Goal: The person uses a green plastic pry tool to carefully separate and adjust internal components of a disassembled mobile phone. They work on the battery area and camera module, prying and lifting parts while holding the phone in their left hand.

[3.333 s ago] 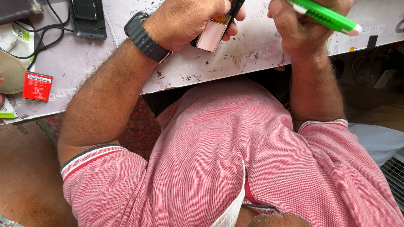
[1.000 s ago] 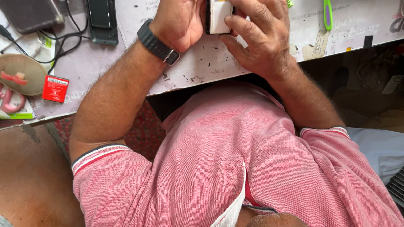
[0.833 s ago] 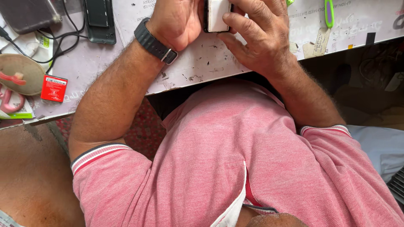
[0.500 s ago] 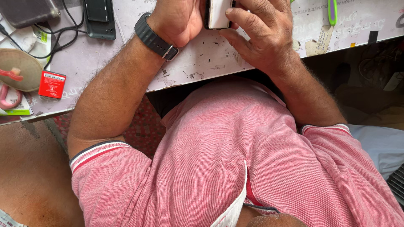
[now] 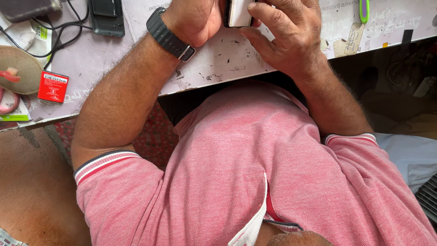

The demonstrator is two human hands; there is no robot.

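Observation:
A small flat white device with a dark edge is held upright at the top edge of view, over a stained white worktop. My left hand, with a black watch on the wrist, wraps its left side. My right hand closes over its right side, fingers spread across its face. Most of the device lies beyond the picture's top edge. A green-handled tool lies on the worktop just right of my right hand.
On the left of the worktop lie a black box with cables, a small red packet and a round tan pad. Paper labels sit at the right. My pink shirt fills the lower view.
My right hand has put down the green tool, which now lies on the worktop, and has joined my left hand on the white device. Over the last second both hands stay nearly still.

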